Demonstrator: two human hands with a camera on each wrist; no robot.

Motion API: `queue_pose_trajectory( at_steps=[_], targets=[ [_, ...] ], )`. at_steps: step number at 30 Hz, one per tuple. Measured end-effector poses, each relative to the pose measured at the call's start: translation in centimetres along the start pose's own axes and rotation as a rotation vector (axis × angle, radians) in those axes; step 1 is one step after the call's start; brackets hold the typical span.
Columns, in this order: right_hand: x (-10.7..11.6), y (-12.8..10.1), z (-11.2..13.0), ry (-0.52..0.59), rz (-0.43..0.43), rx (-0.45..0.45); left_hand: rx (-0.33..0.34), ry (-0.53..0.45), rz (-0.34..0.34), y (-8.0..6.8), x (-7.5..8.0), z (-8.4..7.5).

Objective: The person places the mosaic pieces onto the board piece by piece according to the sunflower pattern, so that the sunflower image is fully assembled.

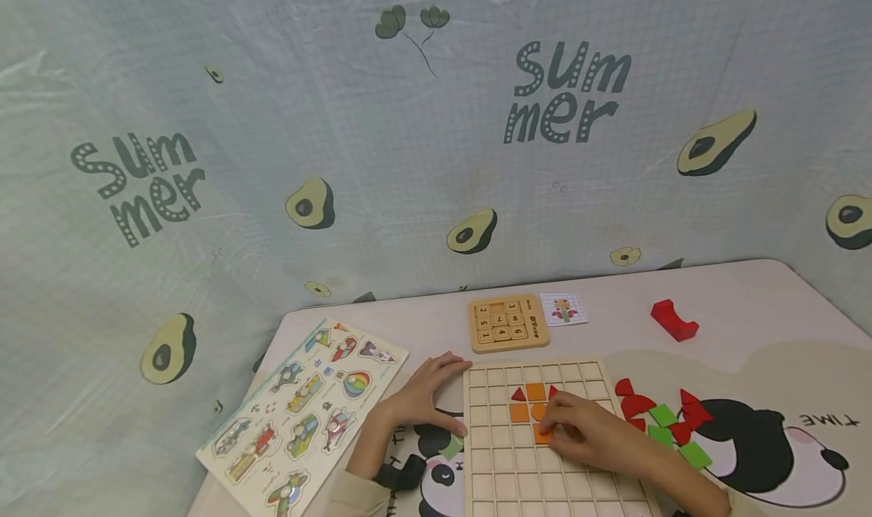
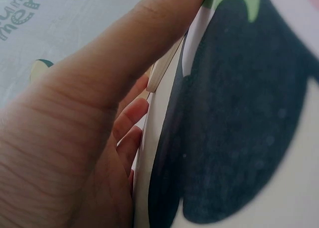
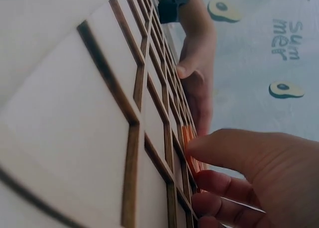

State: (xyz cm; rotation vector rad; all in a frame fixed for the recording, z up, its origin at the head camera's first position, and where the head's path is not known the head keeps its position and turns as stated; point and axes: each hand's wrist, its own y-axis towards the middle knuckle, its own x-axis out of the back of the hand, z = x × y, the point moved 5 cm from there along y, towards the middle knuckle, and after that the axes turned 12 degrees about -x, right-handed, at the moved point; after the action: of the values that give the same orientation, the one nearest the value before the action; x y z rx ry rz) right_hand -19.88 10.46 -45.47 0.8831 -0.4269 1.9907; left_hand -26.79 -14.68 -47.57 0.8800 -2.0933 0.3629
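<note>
We see left hand (image 1: pixel 418 399) spread wide at grid board (image 1: pixel 483 486) edge; right hand (image 1: pixel 587 429) pinching 1 orange square (image 1: pixel 541 437).

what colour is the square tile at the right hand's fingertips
Orange; the square tile shows best in the head view.

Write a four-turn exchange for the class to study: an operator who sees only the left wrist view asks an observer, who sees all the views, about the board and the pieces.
Operator: My left wrist view is mostly the left hand. Where are the fingers of the right hand?
Observer: The head view shows them at an orange square on the board.
Operator: Is anything lying loose beside the board?
Observer: Yes, in the head view three green squares lie off to its right.
</note>
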Motion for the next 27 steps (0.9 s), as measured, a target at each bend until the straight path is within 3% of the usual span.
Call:
queue_pose_trajectory(
  at_steps=[12, 22, 27],
  targets=[
    [2.3, -0.4, -0.4, 0.050, 0.018, -0.081, -0.006, 0.006, -0.006, 0.0, -0.1, 0.2],
    [5.4, -0.9, -1.7, 0.012, -0.030, -0.017, -0.011, 0.012, -0.003, 0.0, 0.0, 0.1],
    [6.8, -1.4, -2.6, 0.005, -0.014, -0.030, -0.011, 0.009, -0.006, -0.1, 0.0, -0.1]
  ],
)
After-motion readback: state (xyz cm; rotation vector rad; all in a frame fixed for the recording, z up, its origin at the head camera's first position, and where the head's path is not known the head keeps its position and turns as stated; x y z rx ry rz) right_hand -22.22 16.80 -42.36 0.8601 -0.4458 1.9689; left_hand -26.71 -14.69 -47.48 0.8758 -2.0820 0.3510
